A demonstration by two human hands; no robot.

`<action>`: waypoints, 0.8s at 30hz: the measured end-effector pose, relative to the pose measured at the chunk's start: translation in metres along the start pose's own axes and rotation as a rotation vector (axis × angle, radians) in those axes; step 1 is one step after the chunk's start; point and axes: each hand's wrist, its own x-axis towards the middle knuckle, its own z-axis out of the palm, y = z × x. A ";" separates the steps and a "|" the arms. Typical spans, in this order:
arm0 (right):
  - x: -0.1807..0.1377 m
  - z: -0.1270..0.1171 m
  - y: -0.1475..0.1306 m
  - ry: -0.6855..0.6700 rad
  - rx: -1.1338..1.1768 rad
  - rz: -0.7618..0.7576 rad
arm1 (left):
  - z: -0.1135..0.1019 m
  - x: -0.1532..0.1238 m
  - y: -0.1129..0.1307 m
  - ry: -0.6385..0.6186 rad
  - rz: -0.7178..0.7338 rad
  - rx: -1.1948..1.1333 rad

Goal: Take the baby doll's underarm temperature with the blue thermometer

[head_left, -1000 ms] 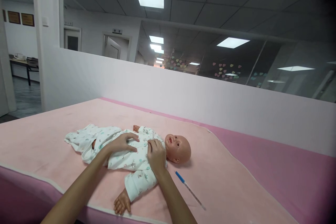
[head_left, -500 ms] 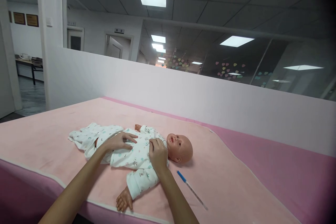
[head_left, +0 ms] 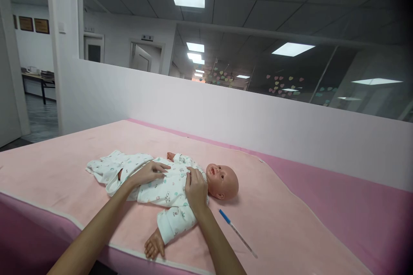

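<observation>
A baby doll point(head_left: 222, 180) lies on its back, its head toward the right. It wears a white printed shirt point(head_left: 155, 193) and matching trousers point(head_left: 108, 169). My left hand point(head_left: 150, 172) rests on the lower front of the shirt, fingers stretched out and thumb a little apart from them. Near the collar, my right hand point(head_left: 196, 187) has its fingers bent and close together on the shirt front; its fingertips and thumb are partly hidden. The doll's near arm point(head_left: 176, 223) reaches toward the table edge, below my right wrist.
A pen with a blue cap point(head_left: 237, 232) lies right of my right forearm. Under the doll is a pale pink pad point(head_left: 284, 223) over a darker pink cover point(head_left: 322, 184). A white half wall point(head_left: 226, 111) with glass above stands behind; a doorway is at far left.
My left thumb and fingers have come closer together on the shirt. My right fingertips have shifted slightly up the chest. The doll stays in place; the view has moved slightly.
</observation>
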 end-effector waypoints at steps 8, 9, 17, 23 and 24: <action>0.000 -0.001 -0.001 0.019 0.004 0.018 | -0.001 0.001 -0.008 -0.060 0.056 0.039; 0.000 -0.001 -0.001 0.018 0.002 0.018 | -0.001 0.002 -0.008 -0.055 0.058 0.040; 0.001 -0.002 -0.003 0.001 0.020 0.031 | -0.001 0.000 0.001 -0.030 0.008 0.005; 0.000 -0.001 -0.002 0.007 0.017 0.031 | -0.003 -0.002 0.005 -0.044 0.009 -0.055; 0.000 -0.001 -0.001 0.008 0.016 0.031 | -0.003 -0.002 0.004 -0.051 0.025 -0.066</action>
